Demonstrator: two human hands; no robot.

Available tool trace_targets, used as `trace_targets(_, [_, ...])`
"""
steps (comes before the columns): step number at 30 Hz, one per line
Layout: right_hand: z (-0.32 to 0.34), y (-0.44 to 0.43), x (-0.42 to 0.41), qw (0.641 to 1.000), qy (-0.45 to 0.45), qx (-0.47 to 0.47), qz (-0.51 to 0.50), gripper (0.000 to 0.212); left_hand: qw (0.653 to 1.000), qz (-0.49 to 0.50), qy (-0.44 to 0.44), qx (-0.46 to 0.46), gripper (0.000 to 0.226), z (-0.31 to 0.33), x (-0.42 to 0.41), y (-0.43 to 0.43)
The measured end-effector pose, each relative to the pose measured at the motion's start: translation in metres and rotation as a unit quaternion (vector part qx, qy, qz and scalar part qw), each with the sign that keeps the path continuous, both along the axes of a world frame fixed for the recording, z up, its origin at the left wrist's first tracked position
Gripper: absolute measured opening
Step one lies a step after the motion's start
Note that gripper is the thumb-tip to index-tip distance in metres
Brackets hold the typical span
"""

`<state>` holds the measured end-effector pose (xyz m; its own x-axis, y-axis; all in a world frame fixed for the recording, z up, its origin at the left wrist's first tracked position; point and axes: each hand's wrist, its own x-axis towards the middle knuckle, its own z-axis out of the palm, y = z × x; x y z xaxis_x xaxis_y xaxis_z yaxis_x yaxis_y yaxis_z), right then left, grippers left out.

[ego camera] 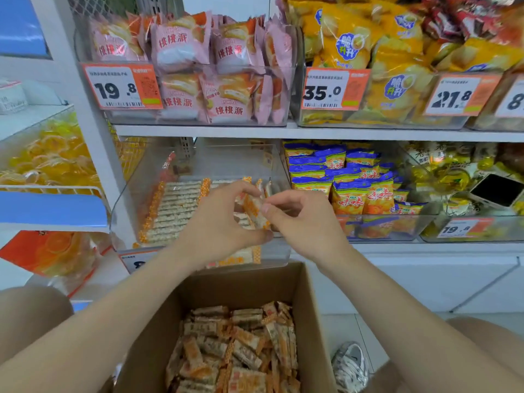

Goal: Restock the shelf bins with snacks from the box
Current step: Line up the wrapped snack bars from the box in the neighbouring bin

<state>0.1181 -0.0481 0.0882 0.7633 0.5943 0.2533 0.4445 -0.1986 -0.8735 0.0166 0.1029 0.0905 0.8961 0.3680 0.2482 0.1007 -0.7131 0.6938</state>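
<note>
Both arms stretch forward over the box [255, 282], which sits at 6 o'clock of the clear bin [127, 194]. The left hand [224, 222] and right hand [300, 219], fingers curled, pinch one snack packet [255, 211] over the bin's 3 o'clock half. The left forearm cuts off the bin's price tag [133, 259].

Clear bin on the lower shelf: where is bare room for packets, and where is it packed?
Bare floor shows at the back of the clear bin, between the lined-up packets and rear wall. The left front is packed. The left hand and right hand hold loose packets over the right front, hiding it.
</note>
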Motion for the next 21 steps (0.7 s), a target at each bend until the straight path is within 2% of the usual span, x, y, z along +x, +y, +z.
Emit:
trace_targets(2, [0.004, 0.003, 0.018, 0.999, 0.021, -0.035, -0.009, 0.012, 0.999, -0.006, 0.019, -0.035, 0.067, -0.002, 0.017, 0.019])
trace_targets(5, [0.009, 0.004, 0.043, 0.990, -0.048, -0.113, -0.069, 0.015, 0.998, -0.005, 0.054, -0.028, 0.071, -0.015, 0.049, 0.048])
trace_targets(7, [0.006, 0.005, 0.053, 0.981, -0.086, -0.149, -0.084, 0.014, 0.997, -0.011, 0.073, 0.007, 0.074, -0.026, 0.075, 0.061])
trace_targets(10, [0.000, 0.010, 0.062, 0.978, -0.087, -0.172, -0.078, 0.011, 0.992, -0.031, 0.089, 0.079, 0.074, -0.044, 0.114, 0.074])
trace_targets(12, [-0.002, 0.013, 0.064, 0.972, -0.112, -0.199, -0.060, 0.011, 0.983, -0.041, 0.129, 0.126, 0.073, -0.052, 0.132, 0.075])
trace_targets(17, [-0.006, 0.015, 0.068, 0.955, -0.165, -0.248, -0.015, 0.016, 0.951, 0.004, 0.218, 0.217, 0.063, -0.062, 0.150, 0.076])
trace_targets(21, [-0.007, 0.016, 0.069, 0.950, -0.184, -0.253, -0.008, 0.017, 0.925, 0.007, 0.261, 0.275, 0.076, -0.058, 0.152, 0.072])
